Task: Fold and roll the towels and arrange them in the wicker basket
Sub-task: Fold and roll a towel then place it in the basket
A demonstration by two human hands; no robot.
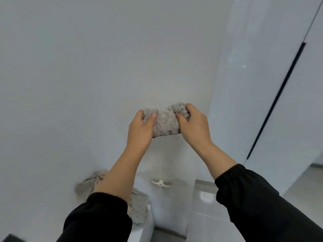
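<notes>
A bunched grey fluffy towel (165, 122) is held up in the air in front of a pale wall. My left hand (140, 131) grips its left end, thumb on the front. My right hand (193, 124) grips its right end with curled fingers. Both arms are raised, with black sleeves pushed back from the wrists. More grey towels (138, 206) lie in a heap low down, partly hidden behind my left forearm. No wicker basket is in view.
A white wall hook (160, 183) is fixed low on the wall. A white ledge (141, 231) lies under the towel heap. A grey tiled block (203, 203) stands at the lower right, and a glossy white door with a black handle strip (277, 98) is on the right.
</notes>
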